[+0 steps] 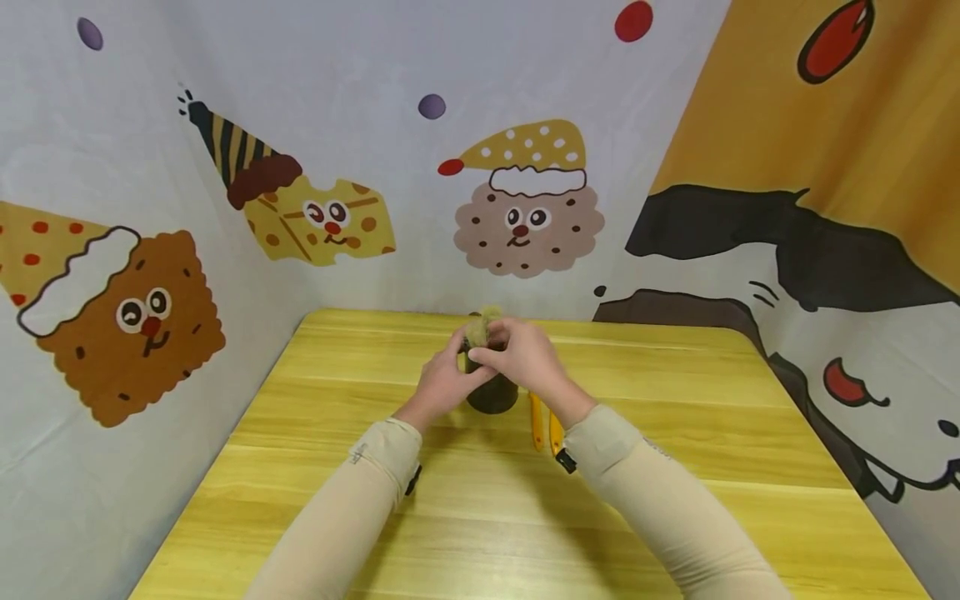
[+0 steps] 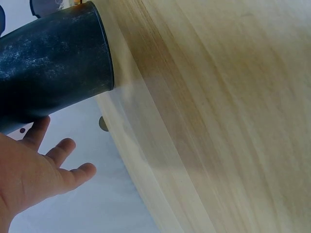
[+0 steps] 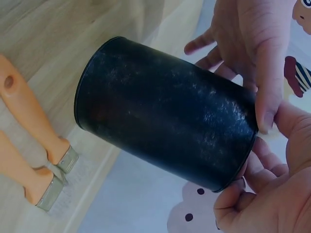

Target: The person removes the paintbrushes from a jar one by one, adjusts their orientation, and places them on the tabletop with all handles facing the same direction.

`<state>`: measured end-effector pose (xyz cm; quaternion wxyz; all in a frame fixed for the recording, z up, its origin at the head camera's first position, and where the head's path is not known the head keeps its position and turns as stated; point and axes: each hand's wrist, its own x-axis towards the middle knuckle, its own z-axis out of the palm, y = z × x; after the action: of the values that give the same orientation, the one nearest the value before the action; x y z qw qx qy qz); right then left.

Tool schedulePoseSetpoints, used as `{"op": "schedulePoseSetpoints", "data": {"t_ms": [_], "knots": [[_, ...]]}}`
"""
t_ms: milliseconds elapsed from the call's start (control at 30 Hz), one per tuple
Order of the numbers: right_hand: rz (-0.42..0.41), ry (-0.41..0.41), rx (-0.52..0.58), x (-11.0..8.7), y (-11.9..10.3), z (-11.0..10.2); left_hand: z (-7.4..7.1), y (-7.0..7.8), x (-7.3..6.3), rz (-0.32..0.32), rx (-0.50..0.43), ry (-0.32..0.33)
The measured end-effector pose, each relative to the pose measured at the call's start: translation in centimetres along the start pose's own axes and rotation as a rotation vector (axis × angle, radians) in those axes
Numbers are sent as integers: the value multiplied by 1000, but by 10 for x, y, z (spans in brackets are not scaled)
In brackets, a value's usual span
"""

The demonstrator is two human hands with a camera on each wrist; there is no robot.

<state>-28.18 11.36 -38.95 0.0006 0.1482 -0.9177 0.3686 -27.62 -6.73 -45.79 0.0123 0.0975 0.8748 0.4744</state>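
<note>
Handling of the black canister looks unfinished: the left hand grips it upright over the table, 3 fingers fanned, the right hand curls its fingers around the rim beside a yellowish tuft, and 2 orange-handled paintbrushes lie unused.

The canister sits between the hands, two brushes right of it on the table

2 orange-handled brushes lie on a table beside cartoon-printed drapery.
</note>
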Motion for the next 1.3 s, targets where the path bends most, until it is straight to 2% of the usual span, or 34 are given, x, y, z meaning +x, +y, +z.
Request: {"op": "schedulePoseSetpoints", "data": {"t_ms": [100,567,733,867,967,1067,1200,1300], "knots": [[-5,11,-37,-1,-2,1,1,0,0,-7,3,5],[28,47,-3,-1,13,-9,3,1,-2,-56,0,-2],[18,80,82,0,15,-23,4,1,-3,-47,-7,3],[19,116,216,-2,11,-48,5,1,-2,-62,-5,13],[38,176,316,-6,7,-75,5,1,-1,-73,-10,12],[53,280,385,-12,7,-102,5,0,-1,-77,-11,9],[3,454,463,-21,15,-132,3,-1,0,-74,-18,15],[-36,550,475,-29,28,-145,2,-2,1,-73,-17,20]]}}
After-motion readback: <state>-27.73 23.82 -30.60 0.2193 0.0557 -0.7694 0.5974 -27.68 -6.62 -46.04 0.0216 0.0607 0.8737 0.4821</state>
